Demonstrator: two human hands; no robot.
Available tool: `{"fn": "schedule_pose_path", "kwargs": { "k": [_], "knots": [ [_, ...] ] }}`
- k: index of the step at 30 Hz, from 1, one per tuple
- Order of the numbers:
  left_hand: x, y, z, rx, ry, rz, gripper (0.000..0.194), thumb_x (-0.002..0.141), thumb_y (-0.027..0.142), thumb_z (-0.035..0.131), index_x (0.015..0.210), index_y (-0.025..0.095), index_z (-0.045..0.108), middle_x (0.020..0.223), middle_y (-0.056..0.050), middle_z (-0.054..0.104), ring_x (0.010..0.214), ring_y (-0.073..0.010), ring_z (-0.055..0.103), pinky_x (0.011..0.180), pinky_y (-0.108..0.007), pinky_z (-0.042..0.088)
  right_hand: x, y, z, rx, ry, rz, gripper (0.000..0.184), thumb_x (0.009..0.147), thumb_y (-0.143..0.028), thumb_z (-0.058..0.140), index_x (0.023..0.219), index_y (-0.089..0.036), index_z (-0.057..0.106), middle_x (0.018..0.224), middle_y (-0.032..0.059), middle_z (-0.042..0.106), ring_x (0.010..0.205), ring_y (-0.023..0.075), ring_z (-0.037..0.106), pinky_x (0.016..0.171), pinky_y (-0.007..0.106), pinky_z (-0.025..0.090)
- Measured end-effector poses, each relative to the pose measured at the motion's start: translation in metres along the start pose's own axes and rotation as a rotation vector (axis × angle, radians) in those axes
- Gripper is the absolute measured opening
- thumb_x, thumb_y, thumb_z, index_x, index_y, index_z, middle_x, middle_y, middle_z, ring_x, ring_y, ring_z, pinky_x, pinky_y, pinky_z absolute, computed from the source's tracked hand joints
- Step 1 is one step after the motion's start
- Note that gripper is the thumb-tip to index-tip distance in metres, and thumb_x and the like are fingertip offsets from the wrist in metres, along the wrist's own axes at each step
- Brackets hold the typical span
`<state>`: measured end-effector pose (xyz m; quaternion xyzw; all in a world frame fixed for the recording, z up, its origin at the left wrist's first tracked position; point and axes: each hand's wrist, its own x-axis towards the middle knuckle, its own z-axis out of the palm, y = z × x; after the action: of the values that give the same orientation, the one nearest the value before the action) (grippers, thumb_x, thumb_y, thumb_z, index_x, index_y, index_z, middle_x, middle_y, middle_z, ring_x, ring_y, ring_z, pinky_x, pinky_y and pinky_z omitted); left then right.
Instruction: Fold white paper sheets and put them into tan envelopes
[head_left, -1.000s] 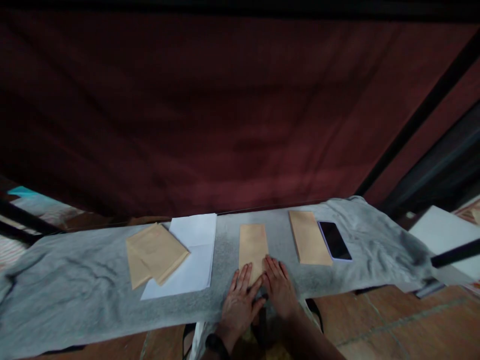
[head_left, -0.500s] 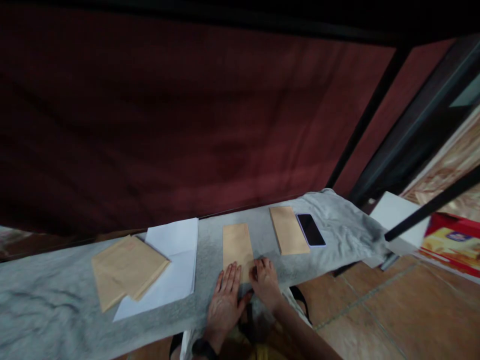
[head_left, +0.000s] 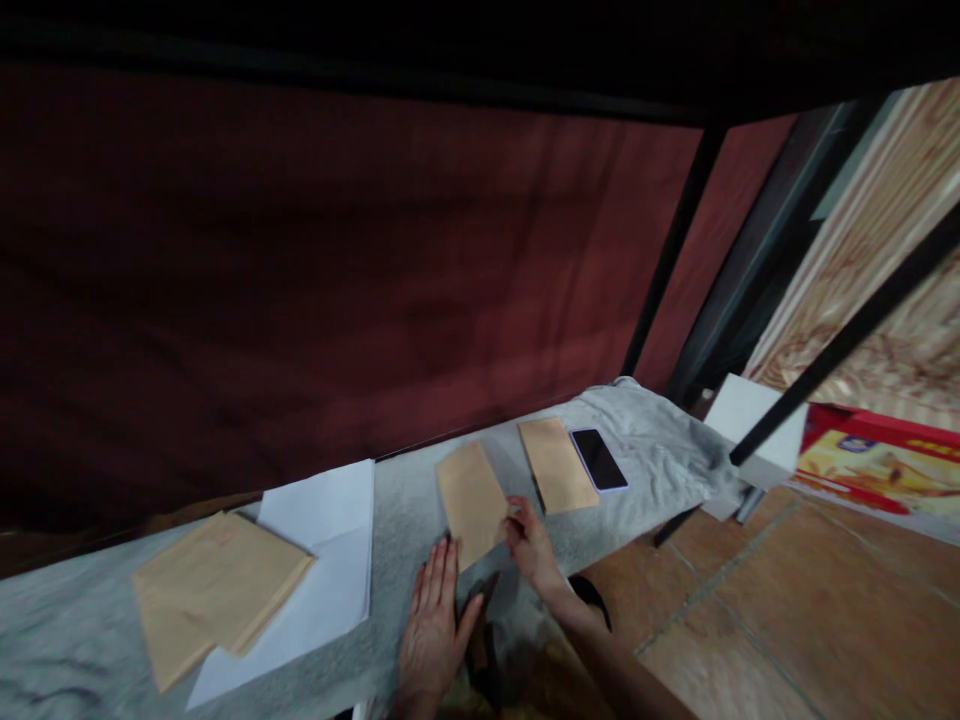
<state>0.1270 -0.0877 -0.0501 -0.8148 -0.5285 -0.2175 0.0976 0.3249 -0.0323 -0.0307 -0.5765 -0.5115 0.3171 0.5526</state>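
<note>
A brown paper envelope (head_left: 471,498) lies tilted on the grey cloth in front of me. My right hand (head_left: 531,540) pinches its lower right edge between thumb and fingers. Flat beside its lower left edge rests my left hand (head_left: 433,615), fingers stretched and fingertips at the paper. To the right is a neat stack of brown envelopes (head_left: 559,465). On the left, a looser pile of brown envelopes (head_left: 221,580) partly covers white paper sheets (head_left: 341,560).
A phone (head_left: 598,460) lies right of the neat stack. Grey cloth (head_left: 652,430) covers the narrow bench, bunched at its right end. Beyond stand a black metal post (head_left: 675,240), a white box (head_left: 750,420) and a red-yellow carton (head_left: 877,465). Dark red fabric hangs behind.
The envelope has turned from straight to tilted, its right edge now in my right hand's pinch. My left hand has slid off its face to the left edge. The view has shifted right.
</note>
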Motion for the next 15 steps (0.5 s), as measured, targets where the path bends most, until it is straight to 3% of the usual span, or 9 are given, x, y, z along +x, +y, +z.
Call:
{"fn": "schedule_pose_path", "kwargs": {
  "k": [5,8,11,15],
  "knots": [
    [-0.002,-0.001,0.004,0.007,-0.008,0.007,0.079,0.101,0.046,0.045,0.164,0.020,0.004,0.160,-0.013,0.042,0.144,-0.0275,0.046,0.113,-0.046,0.045,0.058,0.000,-0.087,-0.130,0.123,0.027,0.047,0.094,-0.042,0.040,0.132,-0.016,0.047,0.077,-0.0023,0.057,0.058,0.0145,0.057,0.052,0.026,0.051],
    [-0.002,-0.001,0.006,0.016,-0.016,0.024,0.079,0.100,0.049,0.045,0.164,0.021,0.009,0.159,-0.012,0.045,0.142,-0.0276,0.049,0.114,-0.047,0.044,0.070,0.007,-0.125,-0.299,0.186,0.063,0.043,0.095,-0.036,0.039,0.130,-0.014,0.053,0.084,0.0028,0.060,0.064,0.0166,0.058,0.056,0.028,0.051],
    [-0.002,-0.001,0.008,0.035,-0.020,0.032,0.078,0.100,0.051,0.045,0.163,0.019,0.013,0.156,-0.012,0.048,0.140,-0.0278,0.051,0.115,-0.048,0.042,0.063,0.017,-0.137,-0.492,0.226,0.087,0.036,0.093,-0.024,0.043,0.123,-0.012,0.060,0.096,0.0099,0.061,0.073,0.0187,0.061,0.064,0.030,0.051],
    [-0.003,-0.001,0.009,0.043,-0.027,0.037,0.074,0.100,0.051,0.045,0.162,0.017,0.022,0.154,-0.012,0.051,0.139,-0.0276,0.051,0.116,-0.048,0.040,0.045,0.025,-0.131,-0.699,0.218,0.092,0.034,0.096,-0.021,0.047,0.126,-0.014,0.062,0.105,0.0115,0.059,0.069,0.0177,0.062,0.064,0.032,0.049]
  ]
}}
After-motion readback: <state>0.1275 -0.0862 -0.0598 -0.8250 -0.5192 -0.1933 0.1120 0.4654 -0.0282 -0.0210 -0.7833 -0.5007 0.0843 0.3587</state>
